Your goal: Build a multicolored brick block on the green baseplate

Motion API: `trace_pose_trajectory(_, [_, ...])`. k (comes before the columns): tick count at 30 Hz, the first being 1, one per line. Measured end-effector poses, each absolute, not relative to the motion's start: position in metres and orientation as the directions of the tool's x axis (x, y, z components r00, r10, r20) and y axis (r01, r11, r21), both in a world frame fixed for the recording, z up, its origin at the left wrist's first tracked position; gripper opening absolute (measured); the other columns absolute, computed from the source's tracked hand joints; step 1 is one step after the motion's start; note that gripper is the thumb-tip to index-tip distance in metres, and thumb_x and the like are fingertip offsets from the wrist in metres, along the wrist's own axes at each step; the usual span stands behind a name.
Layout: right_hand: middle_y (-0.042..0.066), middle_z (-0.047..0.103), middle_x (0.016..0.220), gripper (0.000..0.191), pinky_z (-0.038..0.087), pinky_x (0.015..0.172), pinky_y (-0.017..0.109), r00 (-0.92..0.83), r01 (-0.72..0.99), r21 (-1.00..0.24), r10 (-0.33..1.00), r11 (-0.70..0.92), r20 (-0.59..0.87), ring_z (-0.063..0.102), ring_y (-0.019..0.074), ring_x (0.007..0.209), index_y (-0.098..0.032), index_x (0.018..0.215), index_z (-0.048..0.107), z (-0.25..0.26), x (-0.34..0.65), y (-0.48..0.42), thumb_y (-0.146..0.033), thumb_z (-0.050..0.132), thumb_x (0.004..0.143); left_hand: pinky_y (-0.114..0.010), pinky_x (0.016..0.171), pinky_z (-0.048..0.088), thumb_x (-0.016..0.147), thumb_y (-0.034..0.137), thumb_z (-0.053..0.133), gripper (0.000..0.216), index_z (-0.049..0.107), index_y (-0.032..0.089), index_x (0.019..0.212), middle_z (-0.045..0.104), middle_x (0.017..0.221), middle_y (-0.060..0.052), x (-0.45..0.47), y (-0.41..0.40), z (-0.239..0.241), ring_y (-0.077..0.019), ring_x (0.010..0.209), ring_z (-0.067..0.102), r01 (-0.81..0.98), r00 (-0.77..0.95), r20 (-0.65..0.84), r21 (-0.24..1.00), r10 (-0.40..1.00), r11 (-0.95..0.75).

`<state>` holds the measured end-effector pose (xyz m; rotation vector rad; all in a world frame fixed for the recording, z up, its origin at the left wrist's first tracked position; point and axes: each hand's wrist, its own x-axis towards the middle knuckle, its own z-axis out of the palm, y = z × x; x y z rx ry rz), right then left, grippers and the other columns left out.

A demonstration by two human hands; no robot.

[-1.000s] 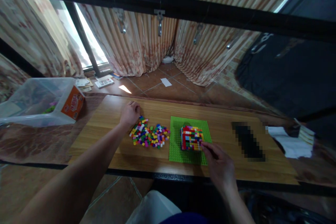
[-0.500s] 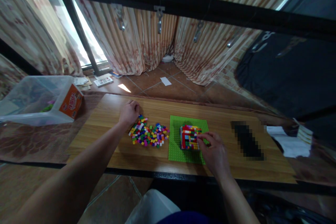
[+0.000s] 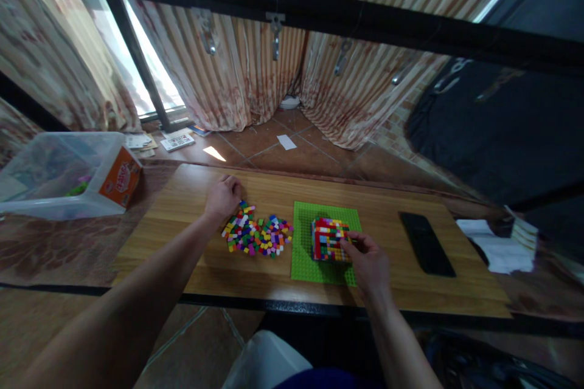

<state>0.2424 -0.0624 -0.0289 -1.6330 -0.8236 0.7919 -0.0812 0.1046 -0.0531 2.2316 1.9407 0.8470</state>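
Observation:
My right hand (image 3: 370, 260) reaches in from the right, thumb and forefinger pinched on a toy brick at the upper right edge of a many-coloured brick build (image 3: 327, 239). The fingertips partly cover that brick. The build stands on a green studded baseplate (image 3: 302, 264); a red frame shape shows on its left part. On the tabletop to the left, my left hand (image 3: 223, 196) rests with its fingers curled in, at the upper left of a pile of loose small bricks (image 3: 258, 232). Whatever its fingers may hold is hidden.
A black phone (image 3: 427, 244) lies on the wooden table (image 3: 159, 228), right of the baseplate. White papers (image 3: 504, 246) are beyond the table's right end. A clear plastic bin (image 3: 59, 200) with an orange label stands to the left. A dark bar (image 3: 310, 3) crosses overhead.
My right hand has shifted slightly at the build's right edge, its thumb now nearer the top face. The left hand keeps its place by the pile. The whole view has moved slightly.

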Motion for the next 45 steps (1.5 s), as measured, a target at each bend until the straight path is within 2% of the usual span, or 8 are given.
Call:
trace_pose_trajectory(6, [-0.003, 0.065, 0.072, 0.035, 0.052, 0.061, 0.03, 0.537, -0.157, -0.98, 0.822, -0.123, -0.189, 0.061, 0.0132, 0.061, -0.018, 0.081, 0.063, -0.028, 0.237, -0.059, -0.032, 0.079, 0.054, -0.03, 0.075, 0.047, 0.084, 0.022, 0.046, 0.019, 0.064, 0.019, 0.085, 0.062, 0.09, -0.007, -0.082, 0.105, -0.055, -0.0201, 0.081, 0.06, 0.9, 0.048, 0.373, 0.386, 0.927, -0.202])
trace_pose_trajectory(14, [-0.002, 0.065, 0.073, 0.034, 0.051, 0.061, 0.028, 0.512, -0.198, -0.974, 0.836, -0.107, -0.196, 0.061, 0.0129, 0.063, -0.018, 0.083, 0.063, -0.032, 0.238, -0.057, -0.03, 0.079, 0.055, -0.03, 0.077, 0.047, 0.083, 0.021, 0.047, 0.017, 0.064, 0.018, 0.084, 0.062, 0.091, -0.007, -0.081, 0.104, -0.053, -0.0206, 0.083, 0.06, 0.894, 0.053, 0.368, 0.398, 0.928, -0.209])
trace_pose_trajectory(19, [0.006, 0.066, 0.085, 0.038, 0.051, 0.07, 0.036, 0.573, 0.272, -0.955, 0.818, -0.122, 0.059, 0.062, 0.0191, 0.075, -0.015, 0.094, 0.066, -0.024, 0.238, -0.068, -0.042, 0.071, 0.067, -0.03, 0.079, 0.047, 0.083, 0.019, 0.046, 0.018, 0.064, 0.018, 0.084, 0.062, 0.091, -0.007, -0.08, 0.103, -0.051, -0.0206, 0.085, 0.06, 0.893, 0.053, 0.356, 0.4, 0.933, -0.204])
trace_pose_trajectory(23, [0.008, 0.065, 0.097, 0.022, 0.046, 0.087, 0.04, 0.313, 0.724, -0.681, 0.829, 0.107, 0.463, 0.059, 0.0215, 0.095, -0.018, 0.093, 0.069, -0.007, 0.217, -0.072, -0.035, 0.058, 0.083, -0.031, 0.081, 0.047, 0.083, 0.018, 0.045, 0.019, 0.064, 0.018, 0.085, 0.062, 0.092, -0.007, -0.079, 0.102, -0.051, -0.0207, 0.087, 0.06, 0.888, 0.049, 0.351, 0.413, 0.935, -0.202])
trace_pose_trajectory(28, [0.007, 0.067, 0.098, 0.02, 0.042, 0.085, 0.038, -0.081, 0.856, -0.438, 0.907, 0.276, 0.412, 0.056, 0.0222, 0.095, -0.019, 0.1, 0.068, -0.001, 0.174, -0.064, -0.025, 0.052, 0.09, -0.031, 0.079, 0.047, 0.083, 0.018, 0.047, 0.017, 0.064, 0.018, 0.085, 0.063, 0.093, -0.008, -0.078, 0.101, -0.051, -0.0211, 0.087, 0.06, 0.889, 0.038, 0.345, 0.417, 0.938, -0.189])
trace_pose_trajectory(35, [0.006, 0.066, 0.089, 0.014, 0.034, 0.079, 0.038, -0.165, 0.955, -0.199, 0.95, 0.221, 0.263, 0.052, 0.0246, 0.09, -0.021, 0.094, 0.069, -0.008, 0.153, -0.051, -0.026, 0.058, 0.088, -0.03, 0.078, 0.047, 0.083, 0.017, 0.047, 0.018, 0.064, 0.018, 0.088, 0.062, 0.092, -0.007, -0.078, 0.1, -0.051, -0.0205, 0.086, 0.06, 0.886, 0.033, 0.348, 0.424, 0.937, -0.189])
trace_pose_trajectory(39, [0.005, 0.066, 0.084, 0.012, 0.032, 0.078, 0.038, -0.153, 0.952, -0.218, 0.951, 0.215, 0.269, 0.051, 0.0235, 0.088, -0.022, 0.086, 0.069, -0.008, 0.152, -0.048, -0.024, 0.058, 0.088, -0.029, 0.077, 0.046, 0.083, 0.017, 0.047, 0.018, 0.064, 0.018, 0.087, 0.062, 0.091, -0.007, -0.078, 0.101, -0.052, -0.0198, 0.085, 0.059, 0.886, 0.034, 0.357, 0.422, 0.934, -0.193])
trace_pose_trajectory(45, [0.002, 0.069, 0.09, 0.017, 0.037, 0.082, 0.035, -0.079, 0.863, -0.441, 0.928, 0.246, 0.363, 0.054, 0.0208, 0.088, -0.024, 0.086, 0.07, 0.001, 0.17, -0.06, -0.03, 0.054, 0.09, -0.03, 0.076, 0.046, 0.084, 0.018, 0.047, 0.017, 0.064, 0.019, 0.084, 0.062, 0.09, -0.006, -0.079, 0.101, -0.054, -0.0198, 0.084, 0.059, 0.881, 0.04, 0.375, 0.425, 0.926, -0.209])
